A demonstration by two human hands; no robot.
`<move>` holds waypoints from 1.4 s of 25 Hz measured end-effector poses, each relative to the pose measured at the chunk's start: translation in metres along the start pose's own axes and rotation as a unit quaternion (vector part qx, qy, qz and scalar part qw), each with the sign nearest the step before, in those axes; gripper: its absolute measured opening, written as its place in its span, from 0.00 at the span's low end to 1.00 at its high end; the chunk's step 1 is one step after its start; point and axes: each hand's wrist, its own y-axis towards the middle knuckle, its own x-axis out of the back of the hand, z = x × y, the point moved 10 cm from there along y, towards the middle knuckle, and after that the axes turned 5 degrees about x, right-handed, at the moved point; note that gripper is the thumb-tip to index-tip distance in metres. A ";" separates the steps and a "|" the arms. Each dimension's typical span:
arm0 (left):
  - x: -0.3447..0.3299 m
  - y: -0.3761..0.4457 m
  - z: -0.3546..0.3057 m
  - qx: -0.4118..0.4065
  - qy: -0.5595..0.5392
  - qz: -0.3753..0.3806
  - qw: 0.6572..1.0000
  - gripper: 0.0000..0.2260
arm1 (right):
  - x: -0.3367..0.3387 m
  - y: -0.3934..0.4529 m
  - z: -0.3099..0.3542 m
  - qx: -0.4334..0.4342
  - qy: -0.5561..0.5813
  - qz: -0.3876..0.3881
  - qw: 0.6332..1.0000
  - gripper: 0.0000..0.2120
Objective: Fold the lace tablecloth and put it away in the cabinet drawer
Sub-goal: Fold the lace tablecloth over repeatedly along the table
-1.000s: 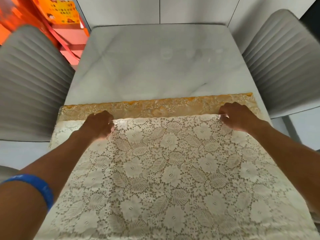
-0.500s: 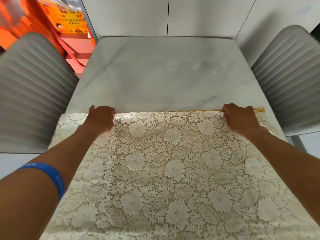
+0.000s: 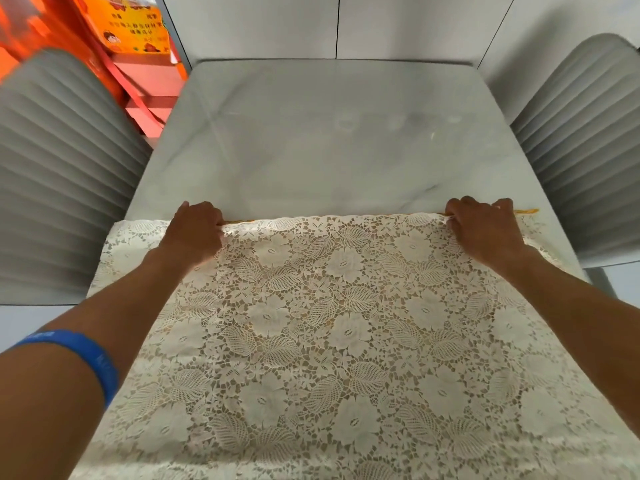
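From the head view, the lace tablecloth [image 3: 311,327] lies spread over the near half of the bench [image 3: 329,133], its folded-over far edge running straight across from the bench's left edge toward its right edge — so the long axis of that edge goes left to right, square to the person's reach. The left hand [image 3: 195,230] sits on that far edge toward the left side of the bench, fingers [image 3: 214,226] curled down into the lace and apparently pinching it; the right hand [image 3: 485,230] mirrors it toward the right side, its fingers [image 3: 455,220] bunched on the edge in the same pinch. Both hands are at the same depth, neither nearer the cloth than the other, and the bulk of the cloth lies back from the fingers toward the near edge of the bench. A thin sliver of the orange underlayer [image 3: 526,211] peeks out just beyond the right hand, which suggests the upper layer nearly meets the lower one but is not perfectly flush at the right end. The far half of the bench is bare marbled grey. Ribbed grey chairs stand at each side, one at the left [image 3: 62,174] and one at the right [image 3: 585,143]. As for writing: an orange carton [image 3: 131,26] beyond the far left corner carries print and a small cartoon figure, too blurred to read, and the blue wristband [image 3: 90,358] on the left forearm shows faint lettering that I cannot make out.
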 end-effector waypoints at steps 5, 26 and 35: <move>0.000 -0.003 0.001 0.035 -0.032 0.021 0.999 0.08 | 0.007 -0.006 0.003 -0.033 0.014 0.028 0.999 0.09; -0.093 -0.330 -0.064 0.017 -0.097 0.046 0.994 0.31 | -0.016 -0.146 0.171 -0.062 0.199 0.068 0.976 0.30; -0.079 -0.359 -0.077 -0.013 -0.145 0.014 0.989 0.29 | -0.027 -0.496 0.188 0.009 0.158 0.066 0.985 0.29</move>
